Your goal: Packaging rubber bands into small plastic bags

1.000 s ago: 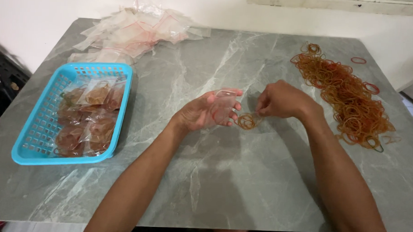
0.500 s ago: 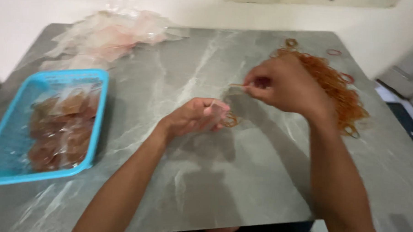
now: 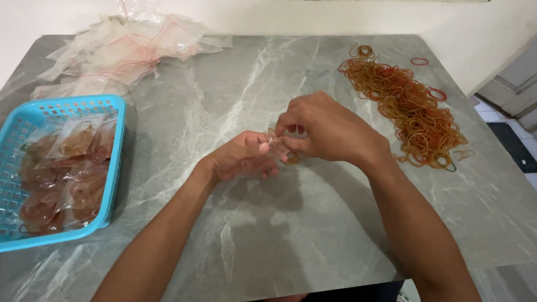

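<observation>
My left hand (image 3: 239,159) holds a small clear plastic bag (image 3: 276,146) over the middle of the grey marble table (image 3: 289,229). My right hand (image 3: 323,128) is right against it, fingers pinched on a few brown rubber bands (image 3: 273,133) at the bag's mouth. A small bunch of rubber bands (image 3: 292,158) lies on the table just under the hands, partly hidden by them.
A big heap of brown and red rubber bands (image 3: 410,108) lies at the right. A blue plastic basket (image 3: 4,216) with filled bags stands at the left edge. A pile of empty clear bags (image 3: 123,45) sits at the back left. A lone red band (image 3: 419,61) lies far right.
My right hand lifted with some bands, then came back down to the left hand and now meets the bag. The camera view shifted, so the basket sits further left.
</observation>
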